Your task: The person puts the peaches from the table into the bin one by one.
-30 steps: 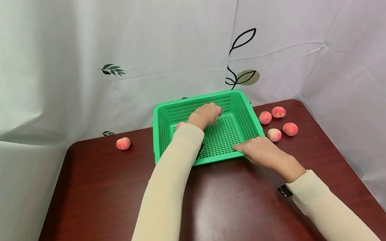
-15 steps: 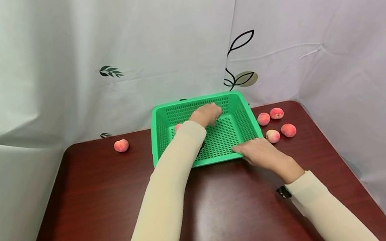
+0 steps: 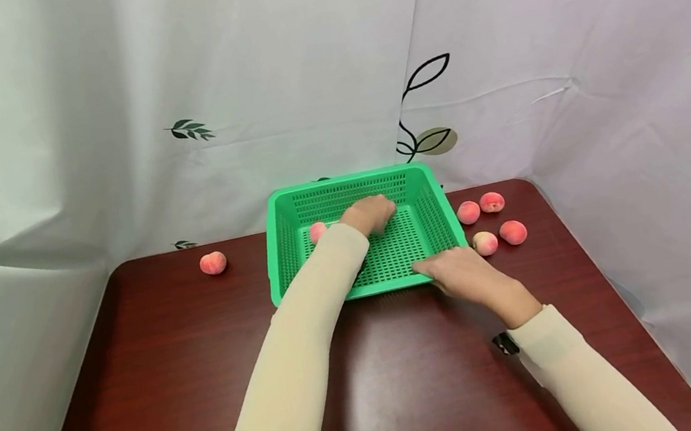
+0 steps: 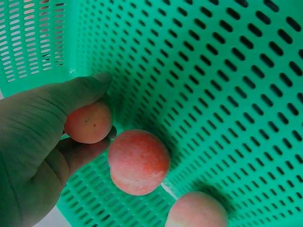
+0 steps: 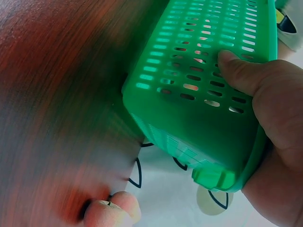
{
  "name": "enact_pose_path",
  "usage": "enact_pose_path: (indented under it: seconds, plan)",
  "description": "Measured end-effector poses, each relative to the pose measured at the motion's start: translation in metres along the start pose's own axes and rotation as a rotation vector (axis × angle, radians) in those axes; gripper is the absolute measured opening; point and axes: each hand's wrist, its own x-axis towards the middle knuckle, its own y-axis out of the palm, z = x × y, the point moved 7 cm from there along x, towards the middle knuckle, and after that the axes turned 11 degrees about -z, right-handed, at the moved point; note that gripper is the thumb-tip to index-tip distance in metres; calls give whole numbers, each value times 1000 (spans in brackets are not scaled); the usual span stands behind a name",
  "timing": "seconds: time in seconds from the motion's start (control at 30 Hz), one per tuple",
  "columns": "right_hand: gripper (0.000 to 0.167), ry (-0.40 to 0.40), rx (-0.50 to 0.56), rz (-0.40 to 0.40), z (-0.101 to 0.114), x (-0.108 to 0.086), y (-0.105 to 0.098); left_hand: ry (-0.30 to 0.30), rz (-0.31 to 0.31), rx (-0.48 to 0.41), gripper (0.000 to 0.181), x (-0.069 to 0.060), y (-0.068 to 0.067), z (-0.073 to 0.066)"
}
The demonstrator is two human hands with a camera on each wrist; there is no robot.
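Note:
A green slotted plastic basket (image 3: 365, 289) stands at the table's far edge. My left hand (image 3: 369, 215) reaches inside it. In the left wrist view, the thumb and fingers hold a peach (image 4: 89, 124) near the basket floor. Close beside it lies a second peach (image 4: 138, 162), and a third peach (image 4: 196, 210) shows at the bottom of that view. From the head, the held peach is hidden, but one peach (image 3: 317, 231) shows left of my left wrist. My right hand (image 3: 459, 271) grips the basket's near right rim, its thumb lying against the outer wall in the right wrist view.
Right of the basket, several peaches (image 3: 485, 243) lie on the dark red-brown table (image 3: 162, 374). A single peach (image 3: 213, 263) sits to the left. White patterned sheeting (image 3: 298, 67) hangs behind and along both sides.
My left hand has come slightly lower in the basket, and more of the peach beside the wrist shows. My right hand keeps its grip on the rim. The head view has shifted a little.

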Motion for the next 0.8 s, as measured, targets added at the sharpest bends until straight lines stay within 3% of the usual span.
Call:
enact_pose_path:
  seconds: [0.23, 0.8]
  plan:
    - [31, 9, -8, 8, 0, 0, 1, -19, -14, -43, 14, -7, 5, 2]
    - [30, 14, -1, 12, 2, 2, 0, -44, -16, -26, 22, -14, 8, 1]
